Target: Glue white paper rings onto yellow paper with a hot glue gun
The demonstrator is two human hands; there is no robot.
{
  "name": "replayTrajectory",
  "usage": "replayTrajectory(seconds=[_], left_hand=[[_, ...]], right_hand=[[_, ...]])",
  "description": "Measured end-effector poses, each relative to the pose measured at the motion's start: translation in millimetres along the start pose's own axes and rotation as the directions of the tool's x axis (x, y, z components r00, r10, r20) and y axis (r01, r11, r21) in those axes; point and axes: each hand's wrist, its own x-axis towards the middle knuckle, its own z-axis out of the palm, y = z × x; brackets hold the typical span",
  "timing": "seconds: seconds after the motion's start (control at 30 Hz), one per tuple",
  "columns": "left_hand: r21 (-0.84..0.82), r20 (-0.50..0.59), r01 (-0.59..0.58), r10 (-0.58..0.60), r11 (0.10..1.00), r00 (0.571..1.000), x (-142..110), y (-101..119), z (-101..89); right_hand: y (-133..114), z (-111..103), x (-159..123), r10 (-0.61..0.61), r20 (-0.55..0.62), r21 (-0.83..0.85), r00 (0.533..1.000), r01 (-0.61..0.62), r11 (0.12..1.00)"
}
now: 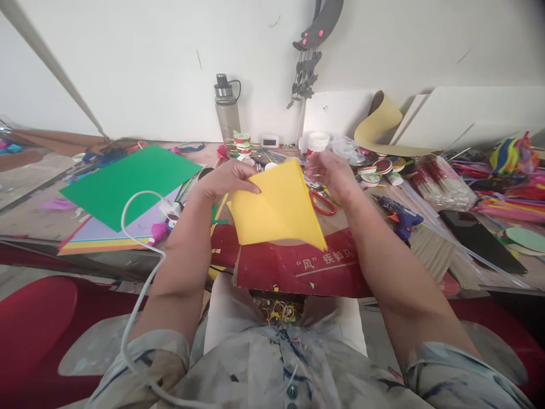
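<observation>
My left hand [230, 177] grips the left upper edge of a folded yellow sheet [272, 204], its thumb lying on the front face. The sheet is held up above a red printed board [293, 270] at the table's front edge. To the right of the sheet is my right hand [330, 173], fingers loosely bent and slightly apart, close to the upper right edge. I see nothing in that hand, and a small gap seems to part it from the sheet. Under it, partly hidden, lie scissors with red-orange handles [323, 203].
On the left lie a green sheet [136, 182] and other coloured sheets, with a white cable [124, 227] crossing them. A bottle [227, 111] stands at the wall. Rightward are a blue glue gun [404, 218], a black phone [481, 241] and bagged sticks [443, 182].
</observation>
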Motion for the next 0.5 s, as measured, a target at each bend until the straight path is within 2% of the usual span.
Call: replayTrajectory(seconds=[0.13,0.2,0.3,0.37,0.43,0.5], left_hand=[[-0.173,-0.255,0.002,-0.047,0.985,0.966,0,-11,-8.4],[-0.259,-0.382,-0.104,-0.003,0.960,0.924,5,-17,-9.3],[-0.335,-0.556,-0.292,0.062,0.896,0.829,15,-25,-8.1],[-0.364,-0.621,-0.337,0.043,0.868,0.783,21,-29,-7.8],[-0.377,-0.652,-0.342,0.015,0.861,0.758,24,-33,-8.1],[-0.389,-0.628,-0.307,-0.006,0.868,0.778,25,-37,-8.2]], right_hand=[[3,19,-9,-0.119,0.098,-0.192,0.988,0.136,0.972],[0,22,-13,-0.165,0.119,-0.327,0.979,0.195,0.925],[-4,24,-18,-0.162,0.208,-0.444,0.965,0.241,0.863],[-1,26,-19,-0.159,0.328,-0.488,0.931,0.311,0.815],[6,30,-19,-0.182,0.434,-0.551,0.883,0.419,0.721],[16,34,-17,-0.160,0.492,-0.643,0.856,0.481,0.596]])
